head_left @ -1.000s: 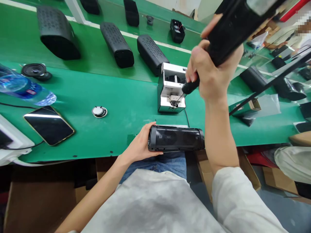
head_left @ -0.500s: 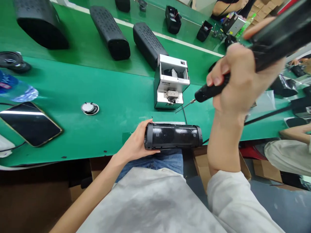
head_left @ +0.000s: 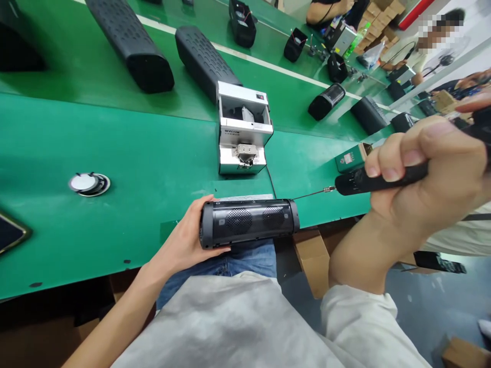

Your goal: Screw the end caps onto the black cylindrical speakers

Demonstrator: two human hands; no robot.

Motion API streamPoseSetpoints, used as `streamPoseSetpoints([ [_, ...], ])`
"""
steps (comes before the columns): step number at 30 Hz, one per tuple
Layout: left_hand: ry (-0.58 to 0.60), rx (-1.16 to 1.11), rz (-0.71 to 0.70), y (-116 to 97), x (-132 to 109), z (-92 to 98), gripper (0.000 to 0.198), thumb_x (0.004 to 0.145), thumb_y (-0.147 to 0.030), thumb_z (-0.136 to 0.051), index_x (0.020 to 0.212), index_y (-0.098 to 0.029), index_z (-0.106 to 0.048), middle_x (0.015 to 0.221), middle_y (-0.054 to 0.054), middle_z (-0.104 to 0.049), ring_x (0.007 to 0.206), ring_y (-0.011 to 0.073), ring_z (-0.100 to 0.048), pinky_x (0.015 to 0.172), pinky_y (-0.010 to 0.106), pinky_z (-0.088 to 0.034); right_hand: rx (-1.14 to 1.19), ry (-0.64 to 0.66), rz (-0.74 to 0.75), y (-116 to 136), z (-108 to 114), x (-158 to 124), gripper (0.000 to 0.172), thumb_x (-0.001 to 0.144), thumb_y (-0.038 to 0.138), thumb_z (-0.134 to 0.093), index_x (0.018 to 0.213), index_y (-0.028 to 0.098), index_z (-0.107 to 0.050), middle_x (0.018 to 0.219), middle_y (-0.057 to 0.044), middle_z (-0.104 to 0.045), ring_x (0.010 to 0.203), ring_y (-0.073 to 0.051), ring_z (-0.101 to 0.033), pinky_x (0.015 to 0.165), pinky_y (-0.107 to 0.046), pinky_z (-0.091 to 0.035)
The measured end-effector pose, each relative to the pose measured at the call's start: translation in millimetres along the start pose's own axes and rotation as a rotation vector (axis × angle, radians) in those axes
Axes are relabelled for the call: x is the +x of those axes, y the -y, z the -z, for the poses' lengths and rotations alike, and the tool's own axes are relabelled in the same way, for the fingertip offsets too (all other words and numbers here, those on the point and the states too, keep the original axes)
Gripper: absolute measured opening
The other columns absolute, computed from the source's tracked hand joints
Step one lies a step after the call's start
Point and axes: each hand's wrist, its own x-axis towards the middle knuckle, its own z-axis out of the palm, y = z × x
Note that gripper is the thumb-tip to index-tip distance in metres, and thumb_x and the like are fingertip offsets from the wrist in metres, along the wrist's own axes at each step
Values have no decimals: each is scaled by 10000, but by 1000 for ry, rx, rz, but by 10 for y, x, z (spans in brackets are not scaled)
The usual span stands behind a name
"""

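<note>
Left hand: our left hand cups the left end of a black cylindrical speaker body with perforated mesh grilles, fingers curled round its end cap.
Speaker body: it lies on its side at the near edge of the smooth green workbench, above our lap; two round dotted grille patches show on its glossy shell.
Right hand: our right hand is closed tight round a black electric screwdriver with a matte ribbed barrel.
Screwdriver bit: the thin steel bit points left, its tip just beside the speaker body's right end; we cannot tell whether it touches.
Behind the speaker: a boxy white and bare-metal screw feeder stands upright on the bench, a thin black cable running from it towards us.
To the left: a small round disc with a pale centre and dark rim lies flat, well apart from our left hand.
Far strip: long black rubbery speaker shells with dimpled surfaces lie on the raised green belt.
Right of the feeder: a small green cardboard box sits near the screwdriver.
</note>
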Motion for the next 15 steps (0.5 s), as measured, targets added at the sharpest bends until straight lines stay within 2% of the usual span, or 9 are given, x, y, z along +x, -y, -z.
streamPoseSetpoints([
  [2,6,1,12,-9,-6,3,1178,842,-572,-967,1731,-337,-231,1666,191,-533,1537,474,-603,1279,706,-521,55,-81,95,-34,-97,-69,200,805,150,-669,869,340,-668,613,67,-340,420,-130,-302,375,-301,-309],
  [3,5,1,15,-14,-9,6,1176,843,-575,-966,1730,-341,-230,1663,189,-535,1537,475,-602,1278,706,-522,80,-80,102,-87,-122,-100,209,802,139,-682,876,334,-686,595,75,-362,406,-130,-322,363,-299,-317],
  [6,-1,3,17,-30,-17,16,1159,847,-565,-964,1725,-351,-239,1657,181,-537,1530,476,-610,1269,701,-534,161,-3,20,-341,-121,-184,240,777,144,-758,921,330,-707,556,103,-441,362,-126,-375,337,-283,-359],
  [10,7,-11,43,-68,-10,36,1136,833,-534,-985,1701,-348,-277,1638,172,-555,1499,459,-639,1248,666,-565,279,29,2,-626,-72,-271,278,705,169,-832,886,313,-678,544,123,-488,303,-94,-315,283,-244,-294],
  [13,27,-38,58,-117,4,60,1104,826,-523,-996,1676,-338,-316,1617,167,-576,1477,443,-654,1233,642,-582,303,15,-25,-644,-61,-330,291,682,135,-779,890,326,-708,521,117,-474,320,-111,-302,280,-267,-302],
  [15,40,-52,74,-149,12,75,1096,829,-521,-998,1671,-340,-319,1618,167,-577,1472,441,-655,1221,636,-591,293,-47,-66,-590,-73,-377,328,682,108,-746,908,345,-742,531,107,-474,354,-123,-306,297,-288,-308],
])
